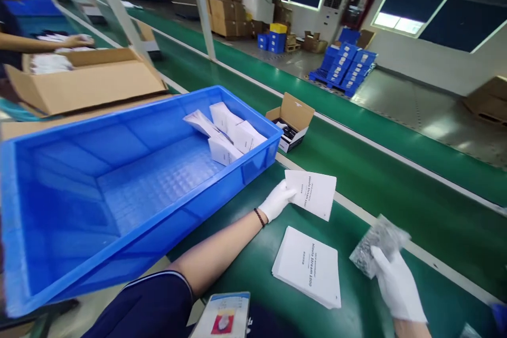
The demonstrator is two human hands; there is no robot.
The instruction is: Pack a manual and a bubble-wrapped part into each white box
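Note:
My left hand [277, 200], in a white glove, pinches the left edge of a white printed booklet [315, 195] above the green work surface. Just in front of me lies a stack of matching booklets [308, 269], its top cover reading "Minute Stream 1000". On the right, my gloved right hand [398, 280] grips a clear plastic bag [382, 240]; its contents are too blurred to name. Beyond the left hand, a small open carton [295, 121] with dark items inside sits at the edge of the conveyor.
A large blue bin [190, 206] stands at the left, several white booklets [233, 134] in its far corner. Behind it is an open cardboard box [91, 82], with a co-worker's hands [77, 41] near it. The green conveyor belt [396, 179] runs along the far side.

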